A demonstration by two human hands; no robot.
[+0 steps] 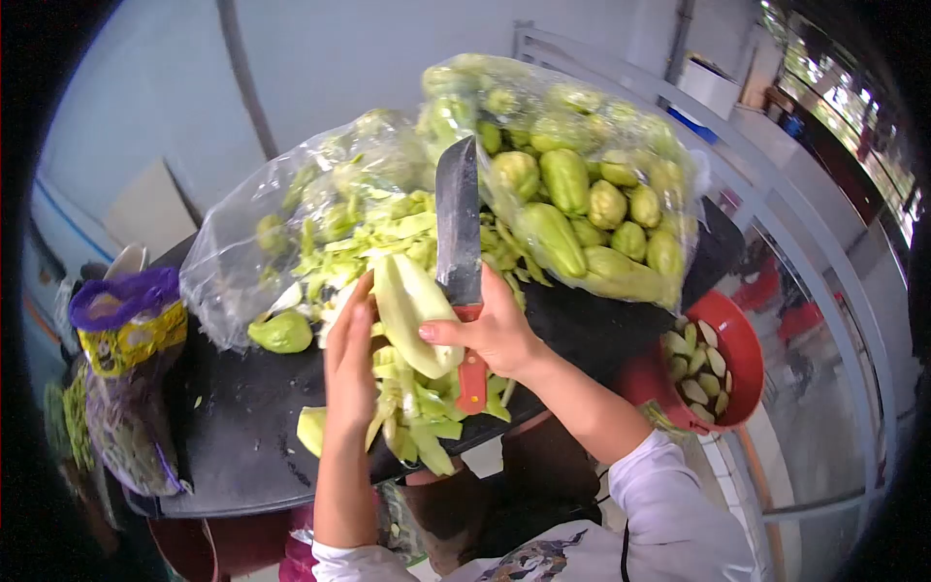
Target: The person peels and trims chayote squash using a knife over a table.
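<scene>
A peeled pale green chayote [409, 308] is held between my two hands above a black table [242, 417]. My left hand [350, 354] supports its left side with the fingers. My right hand [497, 330] is closed on the red handle of a wide knife [459, 218], its blade pointing up, and its thumb presses on the chayote. Green peelings [422, 412] lie under and behind the hands. An unpeeled chayote [281, 332] rests to the left of my left hand.
Clear plastic bags of whole chayotes [567, 184] and peelings [335, 175] stand at the back. A red bucket [745, 364] with pale cut pieces is at the right, near a grey metal railing [805, 209]. A purple and yellow bag [131, 339] sits at the left edge.
</scene>
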